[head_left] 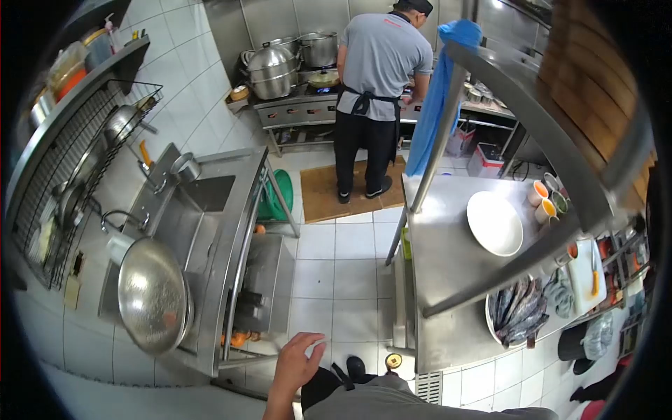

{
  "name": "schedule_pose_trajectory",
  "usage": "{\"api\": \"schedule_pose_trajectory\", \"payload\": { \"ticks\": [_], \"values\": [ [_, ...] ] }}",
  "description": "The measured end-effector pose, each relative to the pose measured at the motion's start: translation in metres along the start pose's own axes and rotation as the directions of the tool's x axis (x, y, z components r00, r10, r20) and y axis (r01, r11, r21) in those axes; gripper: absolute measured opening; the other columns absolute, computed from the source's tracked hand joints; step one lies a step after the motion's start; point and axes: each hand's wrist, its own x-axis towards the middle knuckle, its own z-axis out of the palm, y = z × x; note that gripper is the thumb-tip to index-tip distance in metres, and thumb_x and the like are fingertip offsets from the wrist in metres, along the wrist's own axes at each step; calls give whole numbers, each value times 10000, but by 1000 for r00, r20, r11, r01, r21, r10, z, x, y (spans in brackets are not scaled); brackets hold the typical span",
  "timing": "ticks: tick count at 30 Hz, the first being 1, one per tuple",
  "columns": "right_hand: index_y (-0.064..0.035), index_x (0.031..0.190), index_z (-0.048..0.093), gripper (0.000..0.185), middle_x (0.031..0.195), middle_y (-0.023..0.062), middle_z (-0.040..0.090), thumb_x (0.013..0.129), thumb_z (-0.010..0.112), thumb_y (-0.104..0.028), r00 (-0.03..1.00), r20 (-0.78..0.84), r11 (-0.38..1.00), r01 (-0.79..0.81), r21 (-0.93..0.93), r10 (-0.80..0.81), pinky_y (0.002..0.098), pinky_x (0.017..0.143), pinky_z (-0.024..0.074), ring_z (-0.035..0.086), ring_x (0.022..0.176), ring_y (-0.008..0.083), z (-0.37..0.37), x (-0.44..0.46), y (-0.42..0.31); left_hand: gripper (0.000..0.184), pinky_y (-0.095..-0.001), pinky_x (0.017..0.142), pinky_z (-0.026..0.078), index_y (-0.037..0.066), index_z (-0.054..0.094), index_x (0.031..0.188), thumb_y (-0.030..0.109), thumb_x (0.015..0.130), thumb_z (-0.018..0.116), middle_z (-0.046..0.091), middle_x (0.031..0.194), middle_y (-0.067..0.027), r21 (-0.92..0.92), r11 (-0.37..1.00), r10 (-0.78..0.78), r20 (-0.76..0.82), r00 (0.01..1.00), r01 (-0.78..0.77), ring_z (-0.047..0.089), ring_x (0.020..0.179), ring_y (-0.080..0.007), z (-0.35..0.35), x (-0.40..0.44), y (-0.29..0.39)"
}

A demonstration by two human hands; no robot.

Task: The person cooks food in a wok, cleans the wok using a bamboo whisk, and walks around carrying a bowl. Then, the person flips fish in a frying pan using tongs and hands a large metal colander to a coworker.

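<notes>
My left hand is at the bottom centre, in front of my body, with fingers loosely curved and apart and nothing in it. It hangs over the tiled floor, to the right of the steel sink counter. A large shiny metal bowl rests tilted over the near end of the sink. My right hand does not show. To the right, a steel table carries a white bowl and a round container of dark fish.
A person in a grey shirt stands at the stove, back turned, on a brown mat. A blue cloth hangs from the table's frame. A cutting board holds an orange-handled knife. Wire shelf at left.
</notes>
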Motion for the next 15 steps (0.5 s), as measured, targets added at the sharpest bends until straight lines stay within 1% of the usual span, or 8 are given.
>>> {"api": "schedule_pose_trajectory", "payload": {
  "ticks": [1, 2, 3, 5, 7, 10, 13, 15],
  "values": [
    [-66, 1118, 652, 307, 929, 160, 705, 901, 648, -284, 998, -31, 997, 61, 57, -59, 479, 737, 571, 706, 840, 284, -16, 9, -54, 199, -380, 818, 531, 35, 689, 1043, 148, 881, 680, 690, 1002, -154, 12, 999, -36, 5, 999, 36, 671, 927, -332, -8, 19, -10],
    [-65, 1118, 652, 307, 927, 162, 704, 899, 649, -282, 992, -57, 988, 119, 97, -114, 479, 738, 570, 706, 842, 285, -29, 16, -103, 204, -382, 811, 528, 32, 692, 1048, 158, 889, 668, 690, 1002, -158, -17, 998, -55, 14, 998, 55, 672, 929, -332, -18, 43, -17],
    [-65, 1117, 652, 308, 926, 163, 704, 897, 649, -280, 983, -84, 977, 171, 124, -161, 478, 739, 569, 705, 844, 287, -40, 22, -141, 205, -381, 810, 527, 32, 693, 1049, 159, 889, 667, 690, 1001, -159, -8, 1000, -20, -9, 1000, 20, 672, 928, -330, -27, 70, -26],
    [-63, 1116, 653, 308, 923, 166, 703, 893, 649, -276, 969, -135, 960, 229, 162, -208, 478, 742, 567, 704, 847, 291, -56, 34, -195, 207, -380, 807, 526, 33, 695, 1050, 160, 889, 666, 690, 1000, -162, 9, 999, 48, -20, 999, -48, 674, 928, -326, -43, 124, -46],
    [-62, 1115, 653, 309, 921, 170, 702, 889, 650, -272, 963, -185, 956, 229, 182, -195, 478, 744, 564, 703, 850, 295, -61, 43, -222, 202, -379, 803, 525, 30, 692, 1040, 162, 890, 664, 690, 987, -164, -28, 996, 80, -14, 997, -81, 676, 923, -320, -57, 180, -65],
    [-60, 1114, 654, 310, 917, 174, 701, 883, 650, -267, 977, -197, 977, 121, 176, -86, 477, 748, 561, 701, 855, 300, -56, 43, -223, 202, -376, 799, 527, 30, 689, 1042, 158, 887, 669, 687, 984, -164, -30, 990, 136, -36, 990, -137, 677, 918, -310, -68, 262, -80],
    [-57, 1113, 654, 312, 913, 179, 700, 877, 651, -261, 983, -161, 983, -64, 175, 92, 477, 752, 557, 699, 860, 306, -46, 43, -189, 207, -364, 764, 535, 35, 691, 1049, 164, 888, 670, 687, 998, -156, -135, 950, 289, 46, 956, -280, 677, 908, -309, -64, 343, -74],
    [-56, 1112, 655, 313, 910, 182, 699, 873, 651, -257, 965, -130, 955, -197, 223, 229, 477, 755, 555, 698, 863, 309, -37, 35, -164, 215, -360, 797, 524, 20, 694, 1046, 159, 884, 671, 691, 994, -158, -202, 933, 330, 147, 932, -299, 675, 905, -297, -60, 393, -45]
  ]
}}
